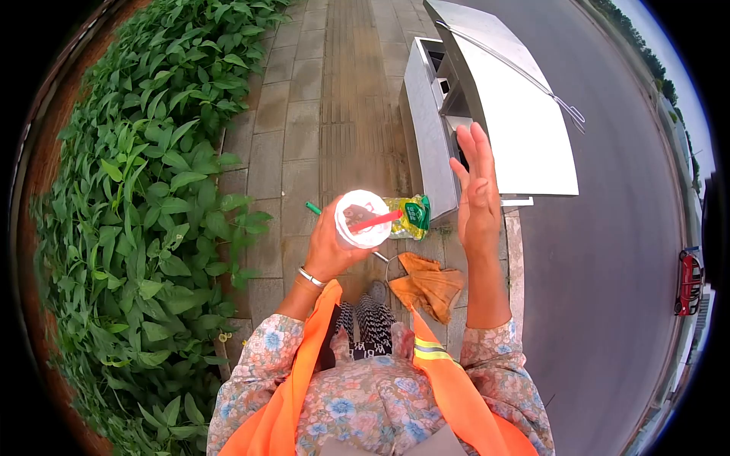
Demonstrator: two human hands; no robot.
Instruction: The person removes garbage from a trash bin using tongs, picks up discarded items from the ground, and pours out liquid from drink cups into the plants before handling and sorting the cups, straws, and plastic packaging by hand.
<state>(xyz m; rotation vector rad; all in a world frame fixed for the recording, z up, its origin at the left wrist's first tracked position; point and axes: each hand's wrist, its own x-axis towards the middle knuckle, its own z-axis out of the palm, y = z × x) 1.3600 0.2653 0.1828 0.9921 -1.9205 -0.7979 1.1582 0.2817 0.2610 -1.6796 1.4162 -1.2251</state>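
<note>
My left hand (328,247) is wrapped around a clear plastic drink cup (351,235) with a white-rimmed lid and a red straw (376,221). A thin stick with a green end (312,207) passes behind this hand; whether the hand also grips it is hidden. Just right of the cup shows a crumpled clear plastic item with a green label (414,216), partly covered by the cup. My right hand (479,201) is raised, empty, with fingers extended, in front of the metal bin (433,137). An orange cloth (427,285) lies below, beside a thin wire ring.
The bin's large white lid (525,114) is tilted up toward the road (601,266). Leafy green plants (152,190) line the left of the paved walkway (296,114). A red vehicle (688,283) is at the far right.
</note>
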